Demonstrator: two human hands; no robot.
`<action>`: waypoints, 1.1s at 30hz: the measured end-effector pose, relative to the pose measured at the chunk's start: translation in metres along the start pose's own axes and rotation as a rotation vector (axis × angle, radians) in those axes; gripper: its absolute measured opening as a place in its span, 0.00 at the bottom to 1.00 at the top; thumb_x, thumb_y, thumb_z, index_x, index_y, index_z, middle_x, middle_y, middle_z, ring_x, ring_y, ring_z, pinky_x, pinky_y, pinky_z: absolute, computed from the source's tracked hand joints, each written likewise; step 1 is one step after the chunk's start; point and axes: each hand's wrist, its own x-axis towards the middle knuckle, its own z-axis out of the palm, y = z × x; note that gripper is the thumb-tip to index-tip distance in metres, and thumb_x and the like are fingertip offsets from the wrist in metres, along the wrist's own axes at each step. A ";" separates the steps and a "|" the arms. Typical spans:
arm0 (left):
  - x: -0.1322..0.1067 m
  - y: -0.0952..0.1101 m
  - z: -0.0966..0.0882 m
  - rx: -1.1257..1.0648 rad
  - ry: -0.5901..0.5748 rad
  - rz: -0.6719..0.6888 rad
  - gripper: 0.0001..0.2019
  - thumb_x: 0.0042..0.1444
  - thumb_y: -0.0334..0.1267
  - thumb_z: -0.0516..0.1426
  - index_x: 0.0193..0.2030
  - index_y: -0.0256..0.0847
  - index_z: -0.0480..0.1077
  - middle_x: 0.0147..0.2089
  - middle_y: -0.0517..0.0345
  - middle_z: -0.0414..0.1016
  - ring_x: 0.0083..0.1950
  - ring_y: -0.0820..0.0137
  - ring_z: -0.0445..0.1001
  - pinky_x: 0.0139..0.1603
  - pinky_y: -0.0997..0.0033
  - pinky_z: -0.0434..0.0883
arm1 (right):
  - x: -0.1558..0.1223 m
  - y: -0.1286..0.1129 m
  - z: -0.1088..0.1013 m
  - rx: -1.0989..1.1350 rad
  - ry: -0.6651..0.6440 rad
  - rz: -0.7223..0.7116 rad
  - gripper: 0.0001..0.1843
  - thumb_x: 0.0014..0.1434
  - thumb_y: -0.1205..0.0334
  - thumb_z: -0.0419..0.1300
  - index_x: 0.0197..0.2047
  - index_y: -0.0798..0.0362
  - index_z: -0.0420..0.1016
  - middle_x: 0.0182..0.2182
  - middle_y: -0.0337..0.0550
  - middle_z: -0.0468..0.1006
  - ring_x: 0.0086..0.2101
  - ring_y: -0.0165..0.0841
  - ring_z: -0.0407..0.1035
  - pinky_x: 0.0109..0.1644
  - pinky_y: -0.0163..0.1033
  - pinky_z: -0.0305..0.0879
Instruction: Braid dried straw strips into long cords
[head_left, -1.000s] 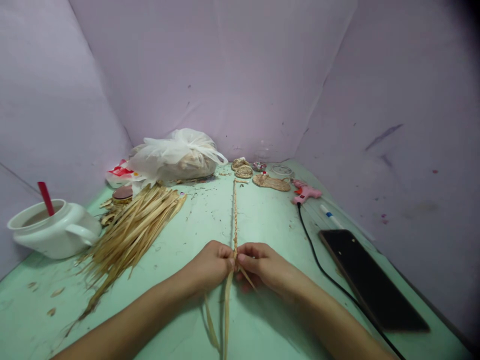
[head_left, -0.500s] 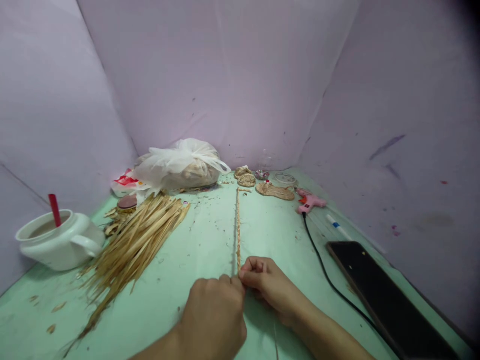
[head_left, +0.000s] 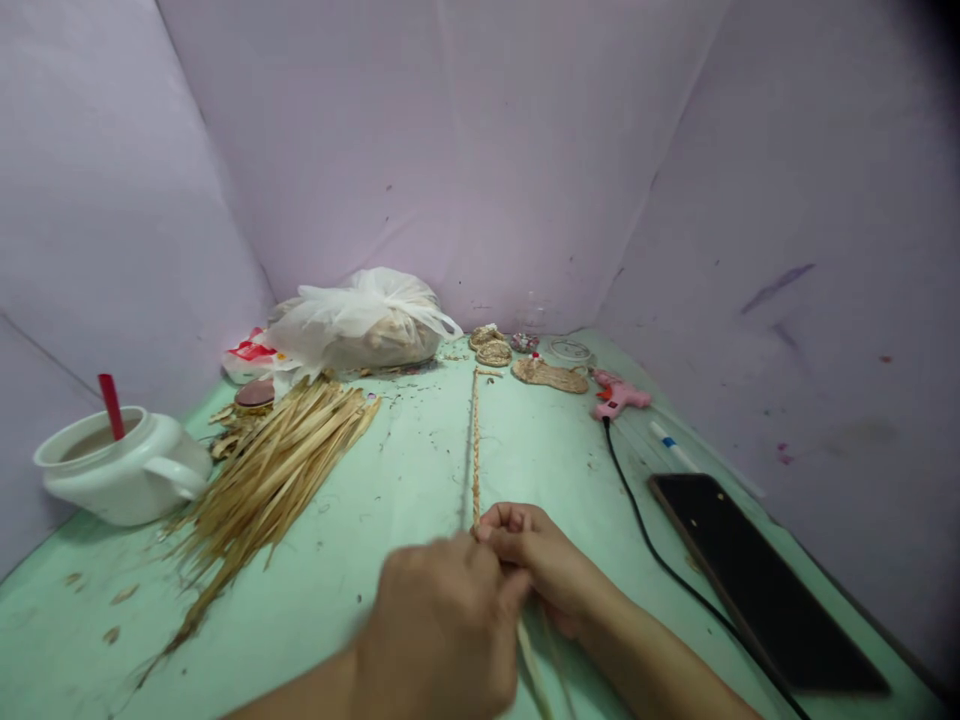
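Note:
A long thin braid of dried straw (head_left: 475, 440) runs straight up the middle of the green table (head_left: 420, 460). At its near end my right hand (head_left: 536, 565) is closed, pinching the braid. My left hand (head_left: 442, 630) is closed over the loose strands (head_left: 534, 680) that trail toward me, its back facing the camera and partly covering my right fingers. The fingertips of my left hand are hidden.
A pile of straw strips (head_left: 270, 475) lies at the left, beside a white pot (head_left: 127, 470) with a red stick. A white plastic bag (head_left: 360, 320) and small woven pieces (head_left: 551, 375) sit at the back. A pink glue gun (head_left: 616, 396), its black cord and a dark phone (head_left: 750, 570) lie on the right.
My left hand has risen toward the camera and crossed over the braid's end, now covering part of my right hand. My right hand has kept its pinch on the braid.

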 end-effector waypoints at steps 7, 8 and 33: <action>0.037 -0.028 -0.017 -1.003 -0.347 -0.663 0.18 0.41 0.34 0.52 0.42 0.31 0.65 0.23 0.55 0.70 0.16 0.77 0.62 0.15 0.77 0.59 | -0.003 -0.004 0.001 -0.097 -0.019 -0.028 0.05 0.42 0.66 0.56 0.23 0.56 0.62 0.15 0.33 0.66 0.13 0.18 0.45 0.17 0.30 0.35; 0.038 -0.031 -0.013 -1.072 -0.403 -0.643 0.15 0.39 0.33 0.53 0.36 0.30 0.67 0.24 0.54 0.70 0.16 0.78 0.63 0.16 0.77 0.60 | -0.002 -0.005 0.001 -0.110 -0.019 -0.033 0.05 0.42 0.67 0.56 0.23 0.56 0.61 0.14 0.33 0.66 0.12 0.18 0.46 0.17 0.29 0.36; 0.033 -0.026 0.009 -0.803 -0.269 -0.628 0.06 0.33 0.29 0.49 0.11 0.38 0.59 0.06 0.66 0.51 0.09 0.79 0.46 0.10 0.77 0.43 | -0.032 0.002 0.004 -1.410 0.224 -0.510 0.10 0.50 0.66 0.49 0.24 0.53 0.70 0.22 0.42 0.73 0.22 0.29 0.64 0.25 0.35 0.44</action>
